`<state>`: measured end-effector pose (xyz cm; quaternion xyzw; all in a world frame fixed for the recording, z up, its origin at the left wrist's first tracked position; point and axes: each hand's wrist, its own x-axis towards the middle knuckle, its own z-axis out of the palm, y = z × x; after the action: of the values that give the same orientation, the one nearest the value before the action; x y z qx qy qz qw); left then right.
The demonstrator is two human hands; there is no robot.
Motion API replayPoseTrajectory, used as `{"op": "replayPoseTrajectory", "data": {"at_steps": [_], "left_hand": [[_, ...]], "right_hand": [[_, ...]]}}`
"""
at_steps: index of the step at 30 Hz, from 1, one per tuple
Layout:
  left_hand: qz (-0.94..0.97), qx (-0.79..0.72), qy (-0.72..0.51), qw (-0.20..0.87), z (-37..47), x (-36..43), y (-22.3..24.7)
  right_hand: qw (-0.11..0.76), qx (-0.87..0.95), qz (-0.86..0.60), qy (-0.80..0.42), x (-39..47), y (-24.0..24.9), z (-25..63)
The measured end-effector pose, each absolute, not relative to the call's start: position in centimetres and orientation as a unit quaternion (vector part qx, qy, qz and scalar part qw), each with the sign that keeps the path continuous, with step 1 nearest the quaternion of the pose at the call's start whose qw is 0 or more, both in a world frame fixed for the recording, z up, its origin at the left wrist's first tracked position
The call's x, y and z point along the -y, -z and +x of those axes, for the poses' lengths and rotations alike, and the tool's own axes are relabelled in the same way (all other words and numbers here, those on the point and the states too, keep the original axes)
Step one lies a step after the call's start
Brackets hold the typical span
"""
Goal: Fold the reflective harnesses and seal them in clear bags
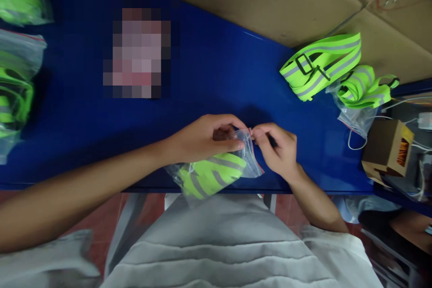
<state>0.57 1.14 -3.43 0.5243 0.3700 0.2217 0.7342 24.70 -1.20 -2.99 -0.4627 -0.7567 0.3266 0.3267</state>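
A clear zip bag [254, 162] with a red seal line hangs at the table's near edge, a folded neon-yellow reflective strap [212, 173] with grey stripes inside it. My left hand [209, 139] pinches the bag's upper side close to the seal, thumb in front. At the seal's far corner, my right hand [278, 148] is closed, thumb and forefinger pressed together on the bag's edge. Whether the seal is closed along its length I cannot tell.
Unbagged neon reflective straps [320, 65] lie at right against cardboard [270, 4]. Beside them are a rolled strap [362, 85], a small brown box [384, 148] and white cables. Bagged straps [15, 94] sit at far left on the blue table [219, 67]. A pixelated patch covers something behind my left hand.
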Motion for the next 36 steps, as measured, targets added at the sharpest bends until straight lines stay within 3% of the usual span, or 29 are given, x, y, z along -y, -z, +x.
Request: {"op": "replayPoseTrajectory", "data": {"at_steps": [3, 8, 14, 24, 36], "left_hand": [[0.502, -0.385, -0.24, 0.736, 0.6, -1.5, 2.9], [0.462, -0.415, -0.281, 0.732, 0.6, -2.0, 2.4], [0.483, -0.441, -0.292, 0.697, 0.0, -2.2, 2.1], [0.462, -0.474, -0.293, 0.69, 0.2, -2.2, 2.1], [0.479, -0.469, -0.309, 0.675, 0.2, -1.9, 1.9]], "right_hand": [[0.334, 0.7, -0.483, -0.406, 1.1, 2.7, 25.0], [0.249, 0.734, -0.439, -0.454, 0.9, 2.5, 24.7], [0.227, 0.652, -0.43, -0.582, 0.6, 2.8, 24.8], [0.25, 0.694, -0.455, -0.498, 0.8, 2.7, 24.5], [0.27, 0.698, -0.456, -0.482, 1.3, 3.3, 24.2]]}}
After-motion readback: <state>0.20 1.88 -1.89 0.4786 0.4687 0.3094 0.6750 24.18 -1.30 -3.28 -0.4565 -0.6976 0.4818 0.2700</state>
